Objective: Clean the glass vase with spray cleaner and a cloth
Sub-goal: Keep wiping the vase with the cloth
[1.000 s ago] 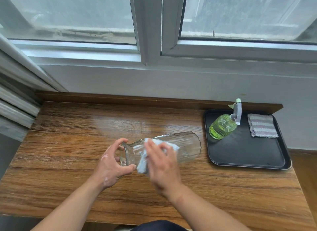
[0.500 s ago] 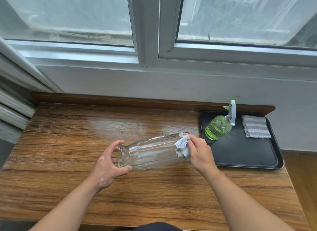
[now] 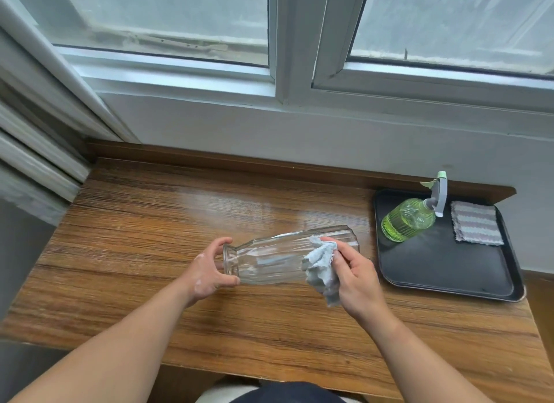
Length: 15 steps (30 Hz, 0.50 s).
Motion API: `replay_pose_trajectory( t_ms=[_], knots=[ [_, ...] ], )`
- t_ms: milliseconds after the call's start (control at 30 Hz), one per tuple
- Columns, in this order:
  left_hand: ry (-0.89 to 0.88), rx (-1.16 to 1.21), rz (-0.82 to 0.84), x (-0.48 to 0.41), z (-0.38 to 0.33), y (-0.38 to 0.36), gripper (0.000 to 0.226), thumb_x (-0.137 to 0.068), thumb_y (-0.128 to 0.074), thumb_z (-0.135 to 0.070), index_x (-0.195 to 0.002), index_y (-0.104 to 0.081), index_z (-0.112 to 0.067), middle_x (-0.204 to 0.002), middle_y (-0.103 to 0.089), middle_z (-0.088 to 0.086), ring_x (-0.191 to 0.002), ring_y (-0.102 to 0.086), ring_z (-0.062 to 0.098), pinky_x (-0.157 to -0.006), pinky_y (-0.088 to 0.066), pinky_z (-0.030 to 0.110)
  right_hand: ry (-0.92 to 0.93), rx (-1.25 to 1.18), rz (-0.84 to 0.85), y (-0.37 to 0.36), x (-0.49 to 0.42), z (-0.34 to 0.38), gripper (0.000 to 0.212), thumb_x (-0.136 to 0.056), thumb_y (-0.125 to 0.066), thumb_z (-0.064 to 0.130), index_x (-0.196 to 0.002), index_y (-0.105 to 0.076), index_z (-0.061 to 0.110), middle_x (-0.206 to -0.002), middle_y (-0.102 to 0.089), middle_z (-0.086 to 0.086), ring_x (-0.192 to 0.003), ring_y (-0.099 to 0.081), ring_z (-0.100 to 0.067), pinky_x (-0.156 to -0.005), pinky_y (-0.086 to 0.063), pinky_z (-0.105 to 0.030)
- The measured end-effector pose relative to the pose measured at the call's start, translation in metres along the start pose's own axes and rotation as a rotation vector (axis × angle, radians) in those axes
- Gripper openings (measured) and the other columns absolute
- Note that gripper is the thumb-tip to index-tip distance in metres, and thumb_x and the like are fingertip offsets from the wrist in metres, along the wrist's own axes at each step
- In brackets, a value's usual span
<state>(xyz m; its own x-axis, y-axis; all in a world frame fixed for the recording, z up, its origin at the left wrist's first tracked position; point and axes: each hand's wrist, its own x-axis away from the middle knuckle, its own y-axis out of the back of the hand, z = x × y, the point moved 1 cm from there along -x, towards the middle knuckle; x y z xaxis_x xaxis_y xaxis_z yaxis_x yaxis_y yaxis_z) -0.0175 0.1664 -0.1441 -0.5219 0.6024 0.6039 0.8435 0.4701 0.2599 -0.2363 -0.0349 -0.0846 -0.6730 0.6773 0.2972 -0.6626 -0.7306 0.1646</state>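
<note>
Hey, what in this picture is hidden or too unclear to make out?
Head view, the only one:
1. The glass vase: its right part is covered by the cloth and the right hand.
2. Whether the vase rests on the table or is lifted by the left hand: cannot tell from above.
3. The spray bottle: any label is too small.
4. Outdoors: blurred by hazy window panes.

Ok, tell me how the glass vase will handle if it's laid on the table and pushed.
Probably rolls: the vase is round-bodied and held sideways, though its ribs may slow it. Likely fragile, being clear glass. Smooth, so maybe slippery.
</note>
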Motion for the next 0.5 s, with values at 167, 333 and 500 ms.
replay_pose_trajectory(
  t_ms=[167, 333, 500],
  knots=[
    [0.03, 0.002, 0.032, -0.008, 0.015, 0.002, 0.095, -0.069, -0.088, 0.004, -0.142, -0.046, -0.038, -0.16, -0.036, 0.009, -0.122, -0.053, 0.02, -0.096, -0.057, 0.036, -0.034, -0.036, 0.034, -0.014, 0.01, -0.008, 0.034, -0.105, -0.048, 0.007, -0.123, -0.069, 0.027, -0.113, -0.076, 0.011, -0.108, -0.069, -0.004, -0.087, -0.054, -0.018],
    [0.039, -0.01, 0.039, -0.013, 0.029, 0.0, 0.093, -0.068, -0.089, 0.004, -0.139, -0.046, -0.038, -0.152, -0.045, 0.01, -0.126, -0.053, 0.022, -0.099, -0.056, 0.035, -0.072, -0.082, 0.03, -0.021, 0.014, -0.014, 0.033, -0.105, -0.048, 0.007, -0.126, -0.069, 0.021, -0.115, -0.076, 0.009, -0.111, -0.069, -0.007, -0.088, -0.055, -0.021],
    [0.027, -0.054, 0.019, -0.013, 0.032, -0.001, 0.091, -0.071, -0.087, 0.002, -0.143, -0.044, -0.035, -0.143, -0.044, 0.0, -0.122, -0.049, 0.015, -0.079, -0.045, 0.014, -0.099, -0.09, 0.033, -0.026, 0.017, -0.015, 0.033, -0.105, -0.048, 0.006, -0.127, -0.068, 0.02, -0.115, -0.076, 0.01, -0.11, -0.069, -0.006, -0.087, -0.055, -0.021]
  ],
)
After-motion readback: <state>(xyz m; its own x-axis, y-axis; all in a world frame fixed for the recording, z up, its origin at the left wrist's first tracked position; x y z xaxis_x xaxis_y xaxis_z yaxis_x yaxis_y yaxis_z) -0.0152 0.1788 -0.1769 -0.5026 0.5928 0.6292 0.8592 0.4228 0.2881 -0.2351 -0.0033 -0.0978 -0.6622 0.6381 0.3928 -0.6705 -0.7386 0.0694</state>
